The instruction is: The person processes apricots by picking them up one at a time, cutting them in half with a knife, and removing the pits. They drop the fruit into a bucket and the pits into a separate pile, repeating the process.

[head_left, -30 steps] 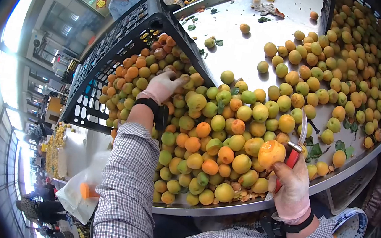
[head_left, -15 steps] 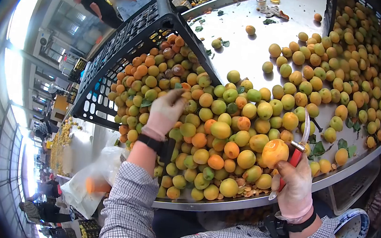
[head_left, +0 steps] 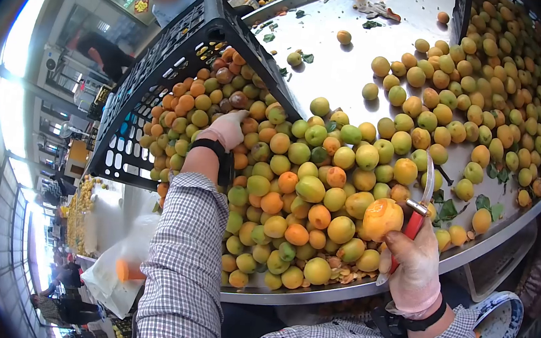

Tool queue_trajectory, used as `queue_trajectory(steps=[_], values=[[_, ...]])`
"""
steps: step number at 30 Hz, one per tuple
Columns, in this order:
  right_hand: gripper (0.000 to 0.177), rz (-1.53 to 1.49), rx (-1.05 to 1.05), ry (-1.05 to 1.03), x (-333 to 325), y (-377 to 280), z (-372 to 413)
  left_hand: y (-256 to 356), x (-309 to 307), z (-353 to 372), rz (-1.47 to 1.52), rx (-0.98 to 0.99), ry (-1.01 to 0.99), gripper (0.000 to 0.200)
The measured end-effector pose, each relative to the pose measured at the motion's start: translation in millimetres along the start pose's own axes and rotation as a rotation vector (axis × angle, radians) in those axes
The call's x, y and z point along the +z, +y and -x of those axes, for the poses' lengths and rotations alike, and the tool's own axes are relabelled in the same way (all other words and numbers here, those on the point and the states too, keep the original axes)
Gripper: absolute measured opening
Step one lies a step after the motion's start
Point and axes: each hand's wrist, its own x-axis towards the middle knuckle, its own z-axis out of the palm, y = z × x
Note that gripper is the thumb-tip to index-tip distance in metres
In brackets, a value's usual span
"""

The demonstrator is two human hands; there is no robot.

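My left hand (head_left: pixel 226 130), in a thin glove, reaches among the apricots at the mouth of a tipped black plastic crate (head_left: pixel 165 48). Its fingers look stretched out over the fruit, their tips partly hidden. My right hand (head_left: pixel 416 268), also gloved, is closed around a red-handled peeling knife (head_left: pixel 416 223). The knife's curved blade points up and away from me. A partly peeled apricot (head_left: pixel 383 219), orange and wet-looking, is held by the same hand at the thumb. Green, yellow and orange apricots (head_left: pixel 311 189) lie heaped between my hands.
A metal table (head_left: pixel 310 297) with a raised edge carries the fruit, and more apricots (head_left: pixel 505 94) spread at the right. Peelings (head_left: pixel 345 272) lie near the front edge. A blue-and-white basin (head_left: pixel 504 328) stands low right. A plastic bag (head_left: pixel 113 278) hangs at left. Other people are beyond.
My left hand has moved farther out and left, deeper toward the crate. My right hand still holds the knife and peeled apricot. The view has shifted slightly.
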Motion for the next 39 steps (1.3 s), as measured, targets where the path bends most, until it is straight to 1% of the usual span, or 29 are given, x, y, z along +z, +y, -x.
queue_trajectory(steps=[4,6,7,9,10,12,13,14,16,20,22,23,26,27,30,31,32,34,35,36,38,39], values=[[0.049,0.008,0.012,-0.021,-1,-1,1,3,-4,8,-0.09,-0.016,-0.014,0.065],[0.05,0.012,0.022,-0.025,-1,-1,3,-1,-1,13,-0.005,0.016,0.072,0.065],[0.049,-0.001,0.019,-0.02,-1,0,3,3,-2,17,-0.006,0.016,0.074,0.065],[0.049,-0.016,0.011,-0.017,-1,2,4,11,-4,25,0.069,-0.067,0.08,0.067],[0.049,-0.023,0.011,-0.03,-1,2,4,7,-3,26,0.068,-0.064,0.085,0.067],[0.048,-0.03,0.008,-0.041,-2,2,5,-9,6,23,0.145,0.032,0.195,0.071],[0.047,-0.021,0.006,-0.049,-3,2,4,-10,7,24,0.183,0.045,0.237,0.072],[0.046,-0.011,0.005,-0.058,-3,3,4,-10,7,24,0.183,0.045,0.238,0.072],[0.045,-0.009,0.004,-0.055,-3,3,4,-10,7,26,0.074,0.014,0.222,0.069],[0.044,0.005,0.001,-0.051,0,2,3,-7,5,41,0.082,0.021,0.283,0.066],[0.045,-0.001,-0.014,-0.063,0,2,4,-7,6,53,0.285,0.045,0.342,0.065],[0.045,-0.006,-0.025,-0.073,0,2,4,-8,7,58,0.283,0.045,0.343,0.065],[0.046,0.017,-0.038,-0.093,-1,2,4,-9,9,81,0.581,0.055,0.494,0.052],[0.046,0.019,-0.034,-0.097,-1,2,4,-7,14,92,0.585,0.087,0.556,0.048],[0.046,0.058,-0.04,-0.116,-2,6,5,-3,20,124,0.534,0.037,0.553,0.05],[0.046,0.062,-0.047,-0.112,-2,8,6,-20,37,119,0.688,0.017,0.602,0.045],[0.047,0.066,-0.054,-0.108,-2,8,7,-21,36,127,0.687,0.016,0.605,0.045],[0.048,0.098,-0.055,-0.108,-2,7,11,-20,31,141,0.68,-0.23,0.445,0.04],[0.048,0.099,-0.055,-0.106,-2,8,12,0,15,154,0.55,-0.352,0.4,0.035],[0.048,0.1,-0.055,-0.104,-2,9,12,-3,18,154,0.551,-0.352,0.401,0.035],[0.048,0.1,-0.067,-0.103,-3,12,12,-7,25,153,0.081,-0.189,0.483,0.036],[0.048,0.098,-0.077,-0.102,-3,13,11,-8,28,150,0.08,-0.189,0.483,0.036]])
